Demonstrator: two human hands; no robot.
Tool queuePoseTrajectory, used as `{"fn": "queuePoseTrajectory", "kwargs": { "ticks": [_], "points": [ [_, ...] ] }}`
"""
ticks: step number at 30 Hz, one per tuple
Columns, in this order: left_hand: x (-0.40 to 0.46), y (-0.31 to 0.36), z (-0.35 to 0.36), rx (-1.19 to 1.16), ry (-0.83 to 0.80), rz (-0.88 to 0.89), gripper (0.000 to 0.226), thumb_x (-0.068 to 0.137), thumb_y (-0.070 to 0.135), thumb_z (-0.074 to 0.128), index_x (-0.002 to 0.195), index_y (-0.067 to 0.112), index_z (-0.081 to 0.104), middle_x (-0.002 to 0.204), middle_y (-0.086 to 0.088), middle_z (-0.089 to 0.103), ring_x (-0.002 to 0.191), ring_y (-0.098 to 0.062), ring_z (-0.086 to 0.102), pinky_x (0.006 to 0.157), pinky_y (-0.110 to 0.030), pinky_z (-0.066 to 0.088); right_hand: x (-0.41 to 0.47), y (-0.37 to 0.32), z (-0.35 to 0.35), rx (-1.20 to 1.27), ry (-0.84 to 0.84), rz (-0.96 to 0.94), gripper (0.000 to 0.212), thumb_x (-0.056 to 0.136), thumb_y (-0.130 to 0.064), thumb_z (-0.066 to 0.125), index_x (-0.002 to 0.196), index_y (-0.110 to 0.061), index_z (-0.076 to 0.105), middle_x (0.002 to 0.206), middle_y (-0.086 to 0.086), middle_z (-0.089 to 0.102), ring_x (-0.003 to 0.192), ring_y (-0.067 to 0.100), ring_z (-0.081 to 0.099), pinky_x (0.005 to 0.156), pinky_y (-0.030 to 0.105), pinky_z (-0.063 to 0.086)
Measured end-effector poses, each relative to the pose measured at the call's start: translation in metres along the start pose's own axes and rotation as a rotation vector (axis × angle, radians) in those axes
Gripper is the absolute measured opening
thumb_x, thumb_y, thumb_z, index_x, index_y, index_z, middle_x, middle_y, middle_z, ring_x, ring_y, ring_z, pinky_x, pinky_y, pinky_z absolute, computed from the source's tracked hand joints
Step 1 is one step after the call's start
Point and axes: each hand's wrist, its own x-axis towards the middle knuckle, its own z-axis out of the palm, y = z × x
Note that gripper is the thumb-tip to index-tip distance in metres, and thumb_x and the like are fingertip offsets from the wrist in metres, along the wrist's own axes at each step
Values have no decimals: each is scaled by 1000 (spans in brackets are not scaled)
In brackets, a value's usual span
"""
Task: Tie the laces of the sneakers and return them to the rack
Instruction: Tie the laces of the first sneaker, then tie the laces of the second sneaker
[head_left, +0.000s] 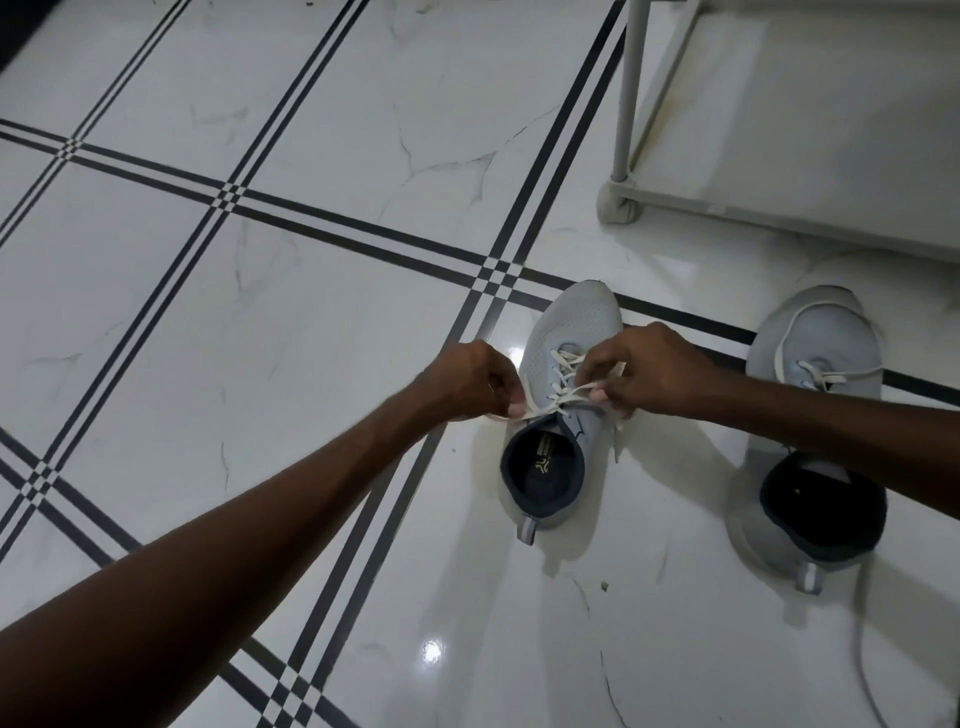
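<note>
Two light grey sneakers with dark linings stand on the tiled floor, toes pointing away from me. Over the left sneaker (576, 322), my left hand (470, 379) pinches one end of its white lace (563, 397) and holds it out to the left. My right hand (644, 371) grips the other end just right of the eyelets, with the lace stretched between both hands. The right sneaker (815, 358) sits apart to the right. Its lace (779, 353) lies loose over the toe, and my right forearm crosses its middle.
A white shoe rack (631, 104) stands at the top right, its corner foot (618, 205) close behind the sneakers. White marble floor tiles with dark striped lines (228, 197) stretch to the left and toward me.
</note>
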Motion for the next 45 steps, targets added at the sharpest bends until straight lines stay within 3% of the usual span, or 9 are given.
{"fn": "queuePoseTrajectory", "kwargs": {
  "ticks": [4, 7, 13, 20, 24, 28, 32, 37, 45],
  "points": [
    [13, 29, -25, 129, 195, 75, 28, 77, 28, 80, 103, 19, 76, 96, 5, 74, 88, -8, 68, 81, -17, 51, -22, 11, -31, -46, 106, -12, 27, 81, -20, 79, 106, -30, 76, 83, -22, 69, 56, -10, 65, 72, 19, 55],
    [30, 69, -14, -2, 144, 232, 17, 79, 23, 78, 96, 20, 79, 90, 5, 76, 76, 1, 65, 68, -4, 44, -48, 26, -53, 106, 208, 74, 15, 83, -11, 75, 94, -20, 79, 75, -4, 76, 62, 12, 73, 64, 34, 63],
    [69, 144, 53, -198, -58, 355, 13, 84, 26, 72, 86, 15, 76, 79, -9, 76, 78, -26, 73, 75, -40, 61, -119, 81, -75, 54, 414, 305, 11, 84, -15, 71, 77, -21, 76, 61, -9, 71, 48, 0, 66, 55, 21, 54],
    [85, 193, 103, -61, -54, 475, 28, 76, 40, 78, 95, 20, 76, 87, 8, 73, 69, 1, 62, 61, -9, 43, -172, 123, -42, 425, 489, 500, 6, 89, -12, 70, 89, -9, 75, 75, 18, 74, 53, 32, 70, 46, 33, 57],
    [85, 194, 101, -47, -51, 506, 22, 73, 31, 83, 90, 19, 76, 84, 3, 74, 61, 0, 59, 61, -15, 43, -176, 120, -39, 490, 484, 448, 6, 89, -2, 67, 89, -3, 74, 68, 12, 72, 53, 28, 70, 53, 36, 60],
    [80, 190, 94, 275, 73, 652, 16, 78, 35, 76, 84, 21, 78, 86, 1, 71, 82, -18, 61, 62, -25, 36, -183, 123, -39, 427, 468, 440, 7, 85, 1, 71, 81, -5, 71, 65, 17, 72, 56, 32, 72, 57, 36, 62],
    [70, 182, 100, 513, 364, 917, 10, 75, 36, 77, 73, 26, 74, 115, 1, 66, 116, -26, 51, 85, -39, 45, -183, 122, -32, 361, 527, 481, 11, 91, -6, 62, 81, -7, 62, 66, 15, 69, 47, 29, 68, 45, 39, 57],
    [69, 187, 109, 515, 254, 961, 23, 72, 4, 69, 76, 26, 67, 67, 5, 67, 71, -23, 59, 65, -30, 29, -182, 117, -28, 229, 526, 408, 14, 90, -4, 65, 77, -10, 67, 57, 5, 69, 48, 18, 68, 53, 31, 58],
    [70, 140, 105, 604, 233, 996, 25, 68, 0, 66, 65, 25, 62, 63, 7, 61, 69, -19, 54, 69, -29, 27, -190, 137, -10, 17, 502, 403, 39, 72, 14, 62, 60, -22, 59, 56, -6, 64, 53, 12, 66, 52, 40, 58]
  ]
}}
